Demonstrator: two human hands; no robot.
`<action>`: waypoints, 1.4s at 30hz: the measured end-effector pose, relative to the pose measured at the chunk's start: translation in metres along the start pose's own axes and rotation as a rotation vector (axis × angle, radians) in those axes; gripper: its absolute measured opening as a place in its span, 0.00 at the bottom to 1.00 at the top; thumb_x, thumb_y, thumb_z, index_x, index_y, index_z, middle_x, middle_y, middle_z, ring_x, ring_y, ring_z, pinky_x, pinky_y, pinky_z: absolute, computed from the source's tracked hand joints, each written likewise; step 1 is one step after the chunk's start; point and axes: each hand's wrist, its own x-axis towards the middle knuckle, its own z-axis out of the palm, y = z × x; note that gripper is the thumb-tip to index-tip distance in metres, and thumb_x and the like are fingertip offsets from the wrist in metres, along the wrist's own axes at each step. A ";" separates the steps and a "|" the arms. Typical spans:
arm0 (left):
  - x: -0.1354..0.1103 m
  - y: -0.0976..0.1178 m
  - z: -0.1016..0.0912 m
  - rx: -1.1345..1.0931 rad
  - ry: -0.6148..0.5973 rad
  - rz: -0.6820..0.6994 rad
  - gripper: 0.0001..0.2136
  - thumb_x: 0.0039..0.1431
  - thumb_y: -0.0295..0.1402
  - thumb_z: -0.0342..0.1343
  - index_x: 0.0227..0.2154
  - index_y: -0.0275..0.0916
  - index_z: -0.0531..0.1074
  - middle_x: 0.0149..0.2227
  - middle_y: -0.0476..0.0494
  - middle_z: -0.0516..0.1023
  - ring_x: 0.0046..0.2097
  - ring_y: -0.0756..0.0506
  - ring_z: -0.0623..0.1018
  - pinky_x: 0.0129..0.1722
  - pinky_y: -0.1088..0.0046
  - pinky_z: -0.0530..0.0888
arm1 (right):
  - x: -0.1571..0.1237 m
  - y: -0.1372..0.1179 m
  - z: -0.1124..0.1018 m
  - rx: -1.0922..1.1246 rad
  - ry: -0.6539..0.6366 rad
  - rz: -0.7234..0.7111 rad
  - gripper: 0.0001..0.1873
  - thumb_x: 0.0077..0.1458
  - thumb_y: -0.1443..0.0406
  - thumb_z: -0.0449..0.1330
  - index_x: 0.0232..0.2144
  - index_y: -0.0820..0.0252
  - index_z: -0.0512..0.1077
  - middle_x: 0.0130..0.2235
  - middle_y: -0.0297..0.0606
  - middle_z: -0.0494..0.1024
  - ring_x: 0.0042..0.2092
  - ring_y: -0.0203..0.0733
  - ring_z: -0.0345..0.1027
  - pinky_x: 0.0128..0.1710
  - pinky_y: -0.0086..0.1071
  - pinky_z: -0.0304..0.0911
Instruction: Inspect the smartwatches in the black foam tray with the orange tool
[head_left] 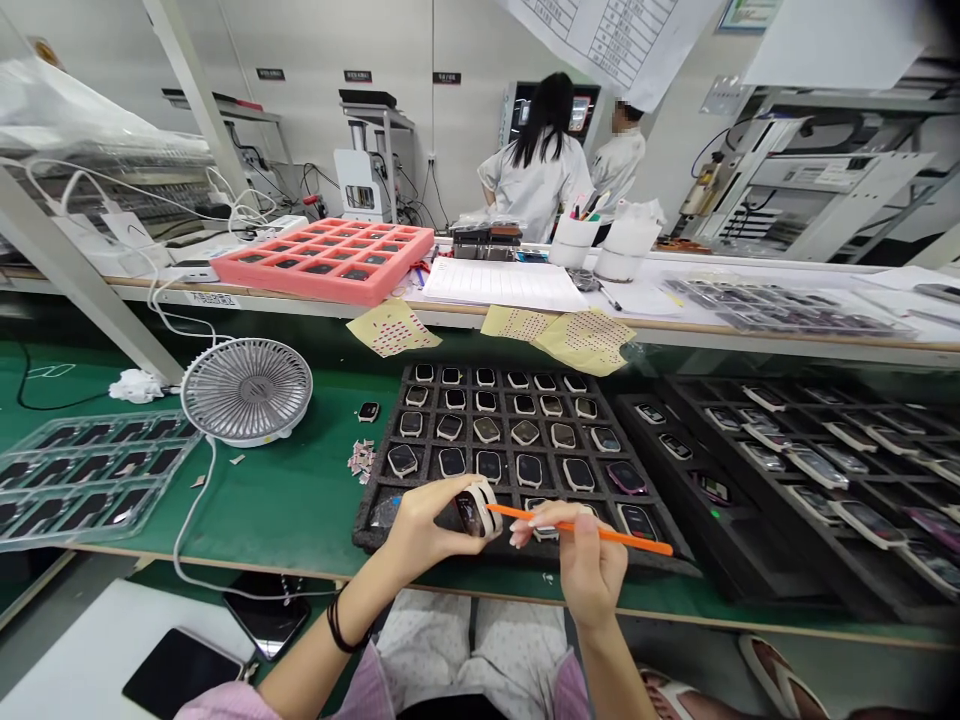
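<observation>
My left hand (424, 528) pinches a small smartwatch body (477, 508) with a pale rim and dark screen, tilted on its side. My right hand (581, 555) holds a thin orange stick (585, 529) like a pen; its left tip touches the watch's edge. Both hands hover over the near edge of a black foam tray (375, 500) whose pockets hold several more watch bodies in rows.
A second black tray (795, 560) of watches lies to the right, a clear plastic tray (82, 475) to the left beside a small white fan (247, 390). A pink tray (330, 260) sits on the raised shelf. Two people stand at the back. Phones (180, 670) lie near my lap.
</observation>
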 end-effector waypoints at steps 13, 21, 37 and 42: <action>0.002 -0.004 -0.008 0.081 -0.080 -0.018 0.21 0.44 0.29 0.64 0.45 0.37 0.72 0.43 0.39 0.80 0.42 0.41 0.81 0.43 0.68 0.77 | 0.000 0.000 -0.001 -0.197 -0.060 0.005 0.22 0.65 0.64 0.44 0.31 0.60 0.76 0.28 0.39 0.79 0.29 0.40 0.73 0.28 0.34 0.69; 0.017 -0.022 -0.035 0.398 -0.497 -0.092 0.18 0.40 0.35 0.67 0.38 0.40 0.76 0.49 0.40 0.76 0.54 0.37 0.72 0.52 0.60 0.72 | 0.002 0.005 -0.013 -0.135 0.234 0.010 0.20 0.64 0.60 0.45 0.30 0.62 0.73 0.26 0.39 0.78 0.27 0.44 0.74 0.26 0.39 0.69; -0.029 -0.013 -0.043 0.580 -0.396 -0.041 0.19 0.65 0.37 0.45 0.57 0.44 0.62 0.59 0.39 0.65 0.59 0.39 0.65 0.58 0.57 0.61 | -0.005 0.028 -0.088 -1.190 0.152 0.130 0.27 0.63 0.50 0.38 0.36 0.62 0.70 0.32 0.49 0.76 0.34 0.51 0.71 0.35 0.43 0.65; 0.009 0.024 0.038 0.393 -0.526 0.020 0.12 0.63 0.30 0.47 0.47 0.39 0.69 0.47 0.40 0.74 0.48 0.42 0.73 0.47 0.65 0.69 | -0.005 0.039 -0.089 -1.218 0.094 0.134 0.27 0.63 0.49 0.38 0.35 0.60 0.69 0.34 0.50 0.75 0.36 0.53 0.70 0.34 0.43 0.64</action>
